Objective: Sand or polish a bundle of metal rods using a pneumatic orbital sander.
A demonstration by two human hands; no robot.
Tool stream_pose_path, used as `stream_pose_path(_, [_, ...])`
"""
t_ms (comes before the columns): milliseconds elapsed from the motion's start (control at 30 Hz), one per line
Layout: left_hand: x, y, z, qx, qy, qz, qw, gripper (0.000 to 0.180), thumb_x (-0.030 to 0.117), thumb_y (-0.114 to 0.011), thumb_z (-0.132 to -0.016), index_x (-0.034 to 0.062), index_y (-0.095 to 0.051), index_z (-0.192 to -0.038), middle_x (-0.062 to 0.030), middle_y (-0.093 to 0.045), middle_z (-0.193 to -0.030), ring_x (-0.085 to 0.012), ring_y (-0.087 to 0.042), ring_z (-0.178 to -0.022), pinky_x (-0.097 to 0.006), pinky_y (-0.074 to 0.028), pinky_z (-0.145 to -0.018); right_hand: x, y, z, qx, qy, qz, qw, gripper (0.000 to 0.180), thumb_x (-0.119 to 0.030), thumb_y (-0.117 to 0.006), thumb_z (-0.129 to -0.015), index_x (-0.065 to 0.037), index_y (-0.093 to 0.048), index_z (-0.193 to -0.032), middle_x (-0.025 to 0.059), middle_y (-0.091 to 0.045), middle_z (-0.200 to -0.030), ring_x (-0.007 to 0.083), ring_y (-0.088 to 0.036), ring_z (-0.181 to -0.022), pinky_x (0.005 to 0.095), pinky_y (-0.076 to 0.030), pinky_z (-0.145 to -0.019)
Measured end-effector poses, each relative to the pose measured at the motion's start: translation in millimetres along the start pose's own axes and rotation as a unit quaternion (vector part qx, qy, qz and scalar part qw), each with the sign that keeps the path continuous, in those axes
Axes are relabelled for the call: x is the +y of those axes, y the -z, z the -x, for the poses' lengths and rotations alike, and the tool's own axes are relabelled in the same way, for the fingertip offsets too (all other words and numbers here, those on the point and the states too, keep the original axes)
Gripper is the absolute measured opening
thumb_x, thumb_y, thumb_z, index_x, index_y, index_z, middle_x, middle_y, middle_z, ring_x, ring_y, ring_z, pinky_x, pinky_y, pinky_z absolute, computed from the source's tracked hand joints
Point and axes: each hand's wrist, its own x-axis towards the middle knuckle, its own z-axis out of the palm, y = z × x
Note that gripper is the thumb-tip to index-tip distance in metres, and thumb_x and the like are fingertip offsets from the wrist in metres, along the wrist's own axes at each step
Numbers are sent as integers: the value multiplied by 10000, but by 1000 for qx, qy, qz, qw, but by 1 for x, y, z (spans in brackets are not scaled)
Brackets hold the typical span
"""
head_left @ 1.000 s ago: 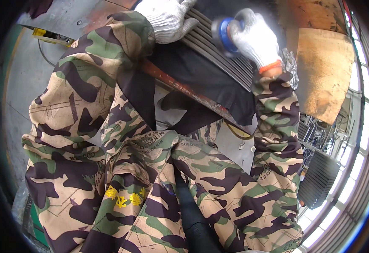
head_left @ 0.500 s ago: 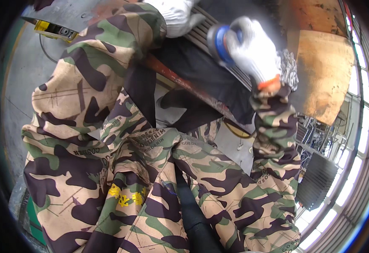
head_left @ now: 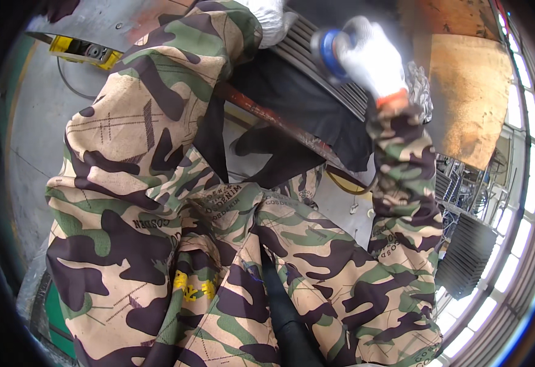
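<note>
My right hand point(head_left: 374, 61), in a white knit glove with an orange cuff, is closed round a blue round disc-shaped tool point(head_left: 328, 52) with a greyish rim. Motion blurs the tool. Beneath it runs a long ridged grey metal part point(head_left: 301, 46), slanting down to the right; whether the two touch I cannot tell. At the upper left end of that part lies my left hand point(head_left: 270, 23), also white-gloved. Its thumb side shows against the ridges, while the top of the picture cuts off the other fingers.
Black cloth point(head_left: 322, 104) hangs below the ridged part, over a worn red-painted edge point(head_left: 261, 110). A yellow corded tool point(head_left: 87, 52) sits at far left. Crumpled grey material point(head_left: 420, 92) lies by my right wrist, near brown boards point(head_left: 469, 98). Dark ridged parts point(head_left: 466, 257) stand farther right.
The right hand and blue tool have shifted slightly right and up in the picture. The left arm appears farther right, and the whole view has moved a little.
</note>
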Motion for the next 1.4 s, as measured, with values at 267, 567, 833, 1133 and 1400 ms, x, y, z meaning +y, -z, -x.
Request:
stream_pose_path(267, [7,-8,-25,-13,9,4,1000,558,386,-636,-943,-49,-634,-1292,-266,-628,-1344,-440,-532,-1340,-546,-344,-1181,23,0,-13,41,29,10,999,316,-362,-653,-933,-108,-692,-1117,223,-705,-1069,412,-710,-969,494,-574,-891])
stream_pose_path(567, [2,7,-22,-107,54,41,992,529,410,-639,-957,-14,-645,-1272,-234,-638,-1327,-415,-547,-1320,-534,-372,-1160,-5,8,-23,81,-2,-25,996,197,-276,-684,-894,-94,-684,-968,221,-698,-919,439,-699,-833,513,-585,-780])
stream_pose_path(833, [-6,15,-14,-61,-53,23,996,632,465,-657,-939,-32,-630,-1329,-242,-625,-1367,-411,-533,-1348,-535,-360,-1174,6,2,-18,113,23,-28,993,171,-262,-711,-882,-106,-678,-943,187,-698,-907,407,-704,-840,502,-581,-778])
stream_pose_path(1133, [2,12,-9,-81,-16,-31,996,566,407,-584,-1000,7,-597,-1401,-267,-586,-1423,-475,-502,-1375,-594,-327,-1191,1,-5,-12,142,67,-19,987,185,-285,-700,-888,-116,-670,-957,190,-678,-889,415,-692,-794,512,-575,-747])
stream_pose_path(1400, [1,16,-13,-100,-14,-38,994,587,409,-564,-1010,-6,-574,-1425,-276,-584,-1432,-475,-496,-1385,-594,-319,-1195,-17,4,-2,121,68,-28,990,211,-292,-675,-899,-93,-670,-967,207,-685,-930,436,-695,-867,531,-566,-760])
